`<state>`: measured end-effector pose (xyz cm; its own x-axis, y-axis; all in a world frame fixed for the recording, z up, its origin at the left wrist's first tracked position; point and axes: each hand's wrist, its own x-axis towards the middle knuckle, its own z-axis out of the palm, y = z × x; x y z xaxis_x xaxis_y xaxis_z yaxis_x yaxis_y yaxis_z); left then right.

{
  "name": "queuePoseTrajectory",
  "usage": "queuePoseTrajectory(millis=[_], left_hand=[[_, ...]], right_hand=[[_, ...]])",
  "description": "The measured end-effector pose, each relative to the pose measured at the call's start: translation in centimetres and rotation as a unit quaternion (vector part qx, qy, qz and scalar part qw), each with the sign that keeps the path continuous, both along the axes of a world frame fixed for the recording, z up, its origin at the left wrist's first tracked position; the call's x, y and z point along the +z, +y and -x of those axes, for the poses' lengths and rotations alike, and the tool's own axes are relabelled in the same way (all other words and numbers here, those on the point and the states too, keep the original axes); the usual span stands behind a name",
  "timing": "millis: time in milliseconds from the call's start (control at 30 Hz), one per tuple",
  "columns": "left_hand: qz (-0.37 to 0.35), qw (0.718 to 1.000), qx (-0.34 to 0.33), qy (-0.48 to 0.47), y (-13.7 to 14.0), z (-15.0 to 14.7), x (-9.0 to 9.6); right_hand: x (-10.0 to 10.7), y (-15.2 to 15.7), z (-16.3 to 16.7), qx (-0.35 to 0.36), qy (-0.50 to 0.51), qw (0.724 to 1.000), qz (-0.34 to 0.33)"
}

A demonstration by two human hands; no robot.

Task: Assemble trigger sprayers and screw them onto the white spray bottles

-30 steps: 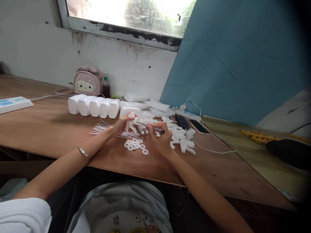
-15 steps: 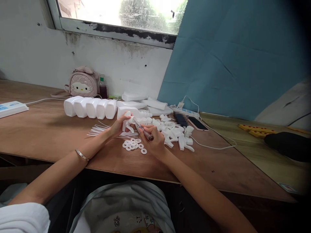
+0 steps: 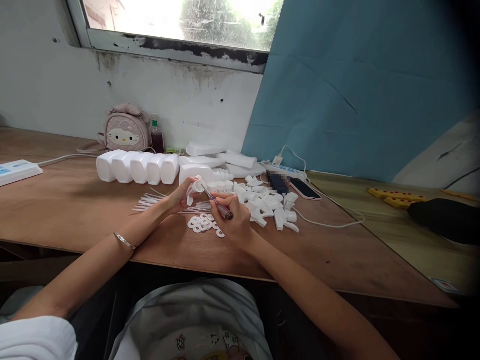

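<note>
My left hand (image 3: 181,196) is closed around a white trigger spray head (image 3: 198,187), its round collar facing right toward my other hand. In my right hand (image 3: 235,218) is a screwdriver (image 3: 224,210) with a dark translucent handle; its thin shaft reaches to the collar opening. Whether the tip is inside the collar, I cannot tell. White ring washers (image 3: 200,223) lie in a small pile just below the hands. Thin white tubes (image 3: 150,202) are spread behind my left wrist. A heap of further spray heads (image 3: 272,202) lies to the right.
White bottles (image 3: 138,167) lie in a row at the back left, with more bottles (image 3: 204,149) behind the hands. A pink bag (image 3: 126,131), a dark drink bottle (image 3: 157,137), a phone (image 3: 305,189) and a white cable (image 3: 333,226) are also on the table.
The spray head has turned in my left hand, so its collar opening faces more toward me. The screwdriver has shifted slightly left and down with my right hand.
</note>
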<state>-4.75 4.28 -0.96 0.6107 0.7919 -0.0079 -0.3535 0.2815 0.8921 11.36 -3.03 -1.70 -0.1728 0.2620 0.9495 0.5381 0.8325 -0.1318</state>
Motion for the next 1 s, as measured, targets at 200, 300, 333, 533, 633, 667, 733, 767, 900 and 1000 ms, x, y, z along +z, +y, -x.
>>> queuePoseTrajectory(millis=[200, 300, 333, 533, 633, 667, 733, 767, 900, 1000], left_hand=[[-0.001, 1.000, 0.022, 0.016, -0.4, -0.3, 0.4], [-0.008, 0.998, 0.062, 0.015, -0.4, -0.4, 0.4], [-0.008, 0.997, 0.071, 0.015, -0.4, -0.4, 0.4], [0.034, 0.999, 0.041, 0.008, -0.1, -0.2, 0.3], [0.051, 0.998, 0.025, -0.005, 0.0, 0.0, 0.3], [0.058, 0.998, 0.017, -0.007, 0.1, 0.1, 0.4], [0.068, 0.998, 0.001, -0.010, 0.1, 0.2, 0.5], [0.071, 0.997, -0.004, -0.015, 0.1, 0.2, 0.5], [0.085, 0.995, -0.008, -0.045, 0.1, 0.3, 0.7], [0.117, 0.990, -0.027, -0.068, 0.2, 0.5, 0.8]], right_hand=[[-0.4, 0.2, 0.3, 0.010, -0.032, 0.999, -0.034], [-0.2, 0.4, 0.3, 0.016, -0.010, 1.000, 0.014], [-0.1, 0.4, 0.3, 0.019, 0.018, 0.998, 0.051], [1.1, 0.6, -0.6, 0.116, 0.183, 0.939, 0.267], [1.3, 0.7, -0.7, 0.157, 0.218, 0.915, 0.301], [1.3, 0.7, -0.6, 0.164, 0.227, 0.910, 0.307], [1.3, 0.8, -0.5, 0.172, 0.244, 0.900, 0.318], [1.2, 0.9, -0.4, 0.175, 0.254, 0.895, 0.321], [1.0, 1.0, -0.1, 0.190, 0.289, 0.882, 0.319], [0.9, 1.0, 0.1, 0.215, 0.304, 0.872, 0.316]])
